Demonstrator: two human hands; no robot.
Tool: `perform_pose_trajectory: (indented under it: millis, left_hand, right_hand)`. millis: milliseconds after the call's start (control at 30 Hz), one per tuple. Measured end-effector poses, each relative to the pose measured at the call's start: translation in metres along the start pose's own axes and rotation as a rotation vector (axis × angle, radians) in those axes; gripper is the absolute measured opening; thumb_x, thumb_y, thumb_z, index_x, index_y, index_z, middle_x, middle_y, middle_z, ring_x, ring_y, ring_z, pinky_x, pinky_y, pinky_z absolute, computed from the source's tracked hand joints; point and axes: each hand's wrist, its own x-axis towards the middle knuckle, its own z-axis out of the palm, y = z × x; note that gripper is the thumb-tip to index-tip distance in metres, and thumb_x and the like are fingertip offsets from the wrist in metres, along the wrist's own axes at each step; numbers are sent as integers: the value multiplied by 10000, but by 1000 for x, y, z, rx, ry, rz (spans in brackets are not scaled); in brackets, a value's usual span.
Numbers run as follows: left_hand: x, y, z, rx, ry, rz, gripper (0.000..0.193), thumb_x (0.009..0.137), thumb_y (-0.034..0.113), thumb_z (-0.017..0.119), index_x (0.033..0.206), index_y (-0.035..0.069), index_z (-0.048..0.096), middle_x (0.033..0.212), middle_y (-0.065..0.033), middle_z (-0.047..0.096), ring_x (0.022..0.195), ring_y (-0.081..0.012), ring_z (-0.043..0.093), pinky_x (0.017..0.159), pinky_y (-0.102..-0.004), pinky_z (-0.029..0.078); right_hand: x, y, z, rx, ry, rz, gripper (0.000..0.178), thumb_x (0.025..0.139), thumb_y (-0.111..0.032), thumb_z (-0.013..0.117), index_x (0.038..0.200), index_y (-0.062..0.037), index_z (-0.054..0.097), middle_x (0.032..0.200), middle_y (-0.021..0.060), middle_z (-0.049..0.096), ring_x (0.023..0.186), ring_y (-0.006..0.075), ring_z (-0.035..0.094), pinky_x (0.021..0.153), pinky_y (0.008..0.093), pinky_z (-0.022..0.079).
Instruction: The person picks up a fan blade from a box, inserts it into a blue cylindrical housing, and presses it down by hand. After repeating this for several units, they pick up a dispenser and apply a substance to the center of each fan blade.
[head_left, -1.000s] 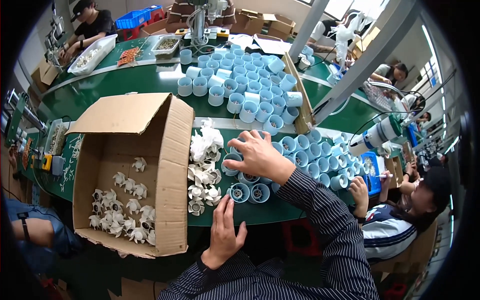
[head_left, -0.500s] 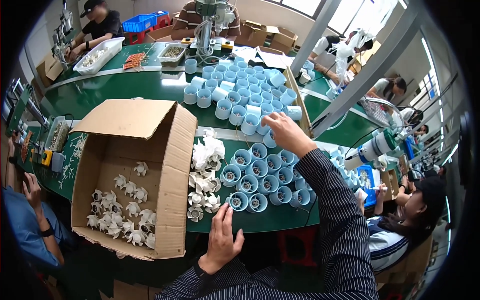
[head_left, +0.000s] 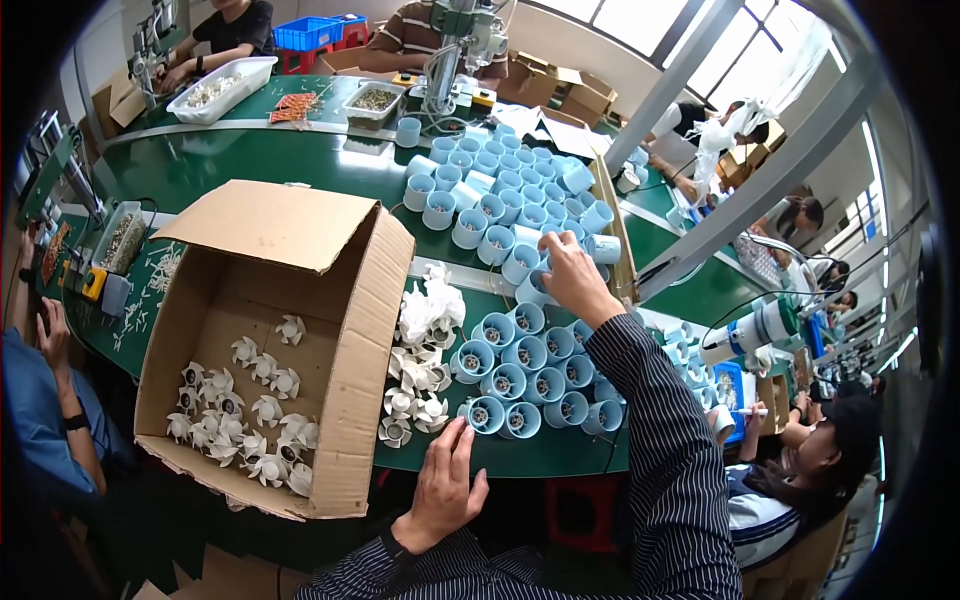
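My right hand (head_left: 580, 283) reaches over the rows of light blue plastic cups, its fingers bent down at the rim of one blue cup (head_left: 536, 291); the fingertips are partly hidden. My left hand (head_left: 441, 492) rests near the table's front edge, fingers loosely stretched, holding nothing. Its fingertips are at the side of the nearest blue cup (head_left: 486, 414). This cup and its neighbours stand upright, with small metal parts inside. Left of them lies a pile of white bladed fan wheels (head_left: 417, 372), beside a crumpled white plastic bag (head_left: 432, 312).
An open cardboard box (head_left: 363, 370) with more white wheels stands at the left. Many more blue cups (head_left: 497, 210) fill the far table, some tipped over, beside a grey slanting post (head_left: 760, 165). Other people work around the green table (head_left: 300, 165) near bench machines (head_left: 440, 65).
The view has shifted, so most things appear a little to the right. My right hand and the cup under it have come slightly nearer to the front group. My left hand has hardly moved.
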Motion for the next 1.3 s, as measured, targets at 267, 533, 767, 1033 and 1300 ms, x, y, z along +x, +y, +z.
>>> perform_pose_trajectory:
  millis: [267, 533, 767, 1033, 1300]
  left_hand:
    - [1, 2, 2, 9, 1, 14, 812, 837, 50, 796, 1551, -95, 436, 1556, -336, 463, 1357, -475, 567, 1150, -502, 488]
    - [0, 1, 0, 15, -2, 5, 803, 843, 46, 788, 1552, -92, 437, 1555, -332, 465, 1362, -471, 567, 1159, -500, 481]
    - [1, 2, 0, 27, -17, 17, 802, 848, 54, 788, 1553, -91, 435, 1556, -327, 466, 1378, -467, 562, 1167, -496, 479]
    - [-2, 4, -2, 42, -22, 3, 807, 856, 64, 785, 1561, -90, 423, 1562, -315, 469, 1393, -463, 552, 1170, -498, 476]
    - [-3, 5, 2, 37, -32, -10, 836, 834, 31, 785, 1569, -100, 409, 1557, -328, 470, 1404, -489, 534, 1191, -514, 465]
  right_hand:
    - [4, 28, 16, 81, -115, -279, 457, 850, 5, 750, 1279, -27, 596, 1164, 251, 692, 1111, 441, 713, 953, 512, 580]
    - [10, -9, 5, -24, -157, -72, 405, 887, -5, 721, 1283, -28, 640, 1007, 254, 768, 1000, 455, 757, 855, 544, 618]
    - [22, -27, 10, -45, -89, -44, 405, 867, -28, 720, 1268, -86, 725, 1023, 246, 775, 1004, 438, 765, 859, 541, 623]
    - [35, -23, 21, 6, -92, 11, 316, 855, -36, 703, 1123, -108, 853, 1057, 242, 787, 989, 443, 761, 911, 506, 621]
    - [-1, -4, -77, 390, -75, 275, 334, 949, -90, 731, 1270, -30, 802, 993, 177, 808, 819, 205, 765, 767, 336, 617]
